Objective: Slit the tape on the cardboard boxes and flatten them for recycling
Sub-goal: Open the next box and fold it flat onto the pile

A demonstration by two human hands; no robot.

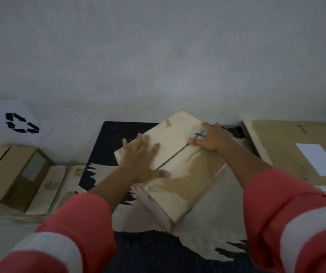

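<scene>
A pale cardboard box (179, 180) lies tilted on a black and beige mat (110, 138), and a dark open seam (175, 155) runs between its top flaps. My left hand (140, 154) presses flat on the left flap with its fingers spread. My right hand (215, 137) rests on the box's far right corner. It holds a blue cutter (200, 135) whose tip sticks out between thumb and forefinger, close to the far end of the seam. Most of the cutter is hidden under the hand.
Flattened and opened boxes (14, 174) lie at the left below a white sheet with a recycling sign (21, 123). A large brown box (284, 142) with a white label stands at the right. A grey wall (158, 56) rises right behind the boxes.
</scene>
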